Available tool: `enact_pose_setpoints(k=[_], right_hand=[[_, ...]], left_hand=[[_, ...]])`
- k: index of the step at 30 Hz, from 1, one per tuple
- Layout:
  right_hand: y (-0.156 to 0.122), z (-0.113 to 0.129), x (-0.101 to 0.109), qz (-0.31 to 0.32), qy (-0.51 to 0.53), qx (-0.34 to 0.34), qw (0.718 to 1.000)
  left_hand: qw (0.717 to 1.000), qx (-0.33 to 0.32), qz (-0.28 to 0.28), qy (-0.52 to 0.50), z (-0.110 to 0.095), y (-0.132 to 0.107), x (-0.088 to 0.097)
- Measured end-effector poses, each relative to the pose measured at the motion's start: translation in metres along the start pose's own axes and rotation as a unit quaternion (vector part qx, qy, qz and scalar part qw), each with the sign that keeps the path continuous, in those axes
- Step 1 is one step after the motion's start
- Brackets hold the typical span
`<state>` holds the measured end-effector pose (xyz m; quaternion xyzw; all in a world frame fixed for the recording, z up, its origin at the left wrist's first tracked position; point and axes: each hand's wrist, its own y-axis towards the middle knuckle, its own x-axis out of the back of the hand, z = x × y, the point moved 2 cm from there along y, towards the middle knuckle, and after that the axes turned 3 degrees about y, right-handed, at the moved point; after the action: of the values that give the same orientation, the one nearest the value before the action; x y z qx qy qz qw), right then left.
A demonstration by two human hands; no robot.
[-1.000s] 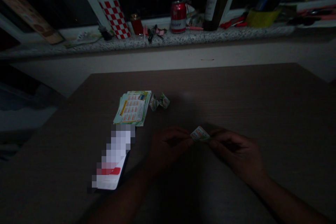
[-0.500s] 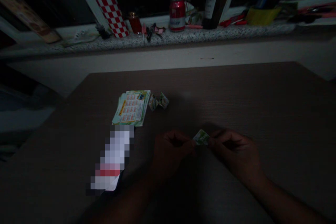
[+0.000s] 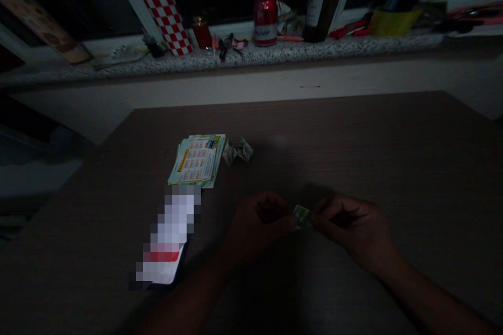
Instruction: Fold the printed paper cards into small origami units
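The scene is very dim. My left hand [image 3: 257,227] and my right hand [image 3: 356,233] meet over the dark wooden table [image 3: 373,146], and both pinch a small folded paper piece [image 3: 302,216] between their fingertips. The piece is greenish and printed. A stack of printed paper cards [image 3: 197,160] lies on the table to the left, beyond my left hand. Right beside that stack sits a small folded paper shape [image 3: 237,151].
A phone [image 3: 167,238] with a lit screen lies near my left forearm. Behind the table runs a granite sill [image 3: 275,55] holding a red can [image 3: 265,20], a dark bottle [image 3: 320,2], a red-and-white checkered object [image 3: 170,23] and assorted clutter.
The paper piece between my fingers has become smaller and more folded, and both hands have shifted slightly lower and closer together.
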<state>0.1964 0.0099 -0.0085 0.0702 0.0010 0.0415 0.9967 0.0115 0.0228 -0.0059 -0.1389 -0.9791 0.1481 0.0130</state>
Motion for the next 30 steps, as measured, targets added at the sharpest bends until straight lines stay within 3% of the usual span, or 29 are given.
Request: enact_pose_setpoints(k=[8,17,22,26,30], right_hand=[[-0.0028,0.003,-0.0013,0.056,-0.055,0.033,0.996],[-0.0023,-0.006,0.0025,-0.005,-0.095,-0.006,0.995],[-0.0011,-0.0042,0.0018,-0.037,-0.093,-0.031,0.994],[0.0004,-0.004,0.0003,-0.047,-0.026,-0.074,0.996],[-0.0003,-0.0057,-0.0048,0.017,0.013,-0.09,0.996]], left_hand=[[0.992,-0.061,0.046,0.104,-0.0042,0.0006,-0.0002],[0.992,-0.046,0.061,0.099,-0.0026,0.0015,-0.0003],[0.994,-0.033,0.048,0.093,-0.004,0.0006,-0.0021],[0.997,-0.023,0.027,0.067,-0.0041,-0.0003,-0.0022],[0.999,-0.029,-0.016,0.009,0.0007,0.0003,-0.0006]])
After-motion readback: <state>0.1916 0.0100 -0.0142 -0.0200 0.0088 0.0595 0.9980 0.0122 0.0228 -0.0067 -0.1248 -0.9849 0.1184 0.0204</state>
